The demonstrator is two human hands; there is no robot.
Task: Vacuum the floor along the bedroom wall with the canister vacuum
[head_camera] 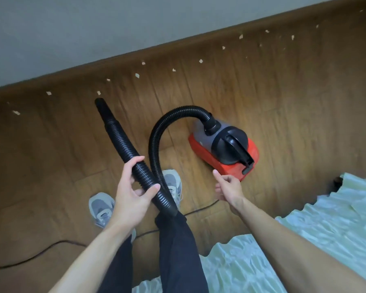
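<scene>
- Hose (154,142) of black ribbed plastic looped up from the vacuum (224,151), curved over and ran down past the person's knees.
- Its free end, a smooth nozzle (101,108), pointed toward the wall (72,34) and hung above the floor (283,102).
- The left hand (131,191) was clamped on the hose, fingers wrapped over it, thumb under.
- The right hand (227,187) gripped nothing; its forefinger was stretched toward the vacuum's red base, the other fingers curled in.
- The vacuum stood on the wooden floor, near the wall, just beside the bed (325,229).
- Scraps of paper (137,75) lay scattered in a line along the skirting.
- A dark cord (30,259) trailed across the boards behind grey shoes (101,208).
</scene>
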